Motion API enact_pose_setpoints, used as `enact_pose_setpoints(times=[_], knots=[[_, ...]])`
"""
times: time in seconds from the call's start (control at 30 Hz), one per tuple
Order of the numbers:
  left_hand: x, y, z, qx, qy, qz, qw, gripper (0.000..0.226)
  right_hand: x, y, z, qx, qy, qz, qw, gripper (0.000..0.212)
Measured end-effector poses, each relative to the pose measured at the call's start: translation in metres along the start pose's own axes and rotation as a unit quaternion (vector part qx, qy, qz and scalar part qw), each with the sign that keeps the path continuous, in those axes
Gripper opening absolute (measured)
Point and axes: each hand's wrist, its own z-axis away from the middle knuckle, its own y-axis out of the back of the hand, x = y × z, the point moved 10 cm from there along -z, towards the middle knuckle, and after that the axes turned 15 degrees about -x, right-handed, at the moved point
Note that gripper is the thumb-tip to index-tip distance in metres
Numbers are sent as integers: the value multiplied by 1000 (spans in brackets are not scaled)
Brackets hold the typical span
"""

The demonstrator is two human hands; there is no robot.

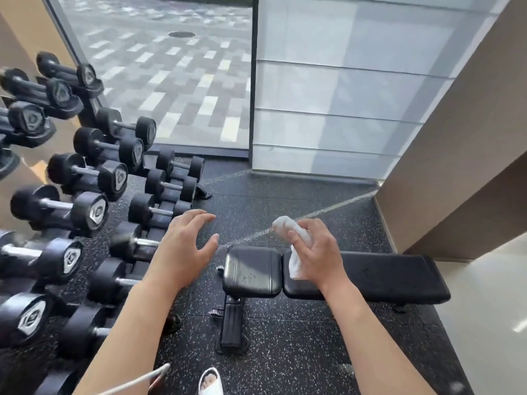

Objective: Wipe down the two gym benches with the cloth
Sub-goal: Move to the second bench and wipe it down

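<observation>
A black padded gym bench [393, 276] lies across the floor in front of me, its small seat pad [251, 270] at the left end and its long back pad running to the right. My right hand [316, 252] hovers over the gap between the two pads, closed around a bunched white cloth [295, 265] that sticks out above and below the fingers. My left hand [182, 249] floats to the left of the seat pad with fingers spread, holding nothing. Only one bench is in view.
A rack of black dumbbells [94, 201] fills the left side. The floor is black speckled rubber [285, 352]. Glass panels [328, 95] stand behind the bench, and a beige wall [470, 138] closes in on the right. My white-slippered foot [211, 384] shows at the bottom.
</observation>
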Motion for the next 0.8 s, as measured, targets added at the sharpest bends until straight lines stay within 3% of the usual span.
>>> enact_pose_setpoints(times=[0.4, 0.8], knots=[[-79, 3, -120, -67, -16, -24, 997, 45, 18, -52, -112, -37, -52, 3, 998, 7], [-165, -75, -216, -70, 47, -56, 995, 44, 138, -136, -246, -134, -40, -11, 990, 15]])
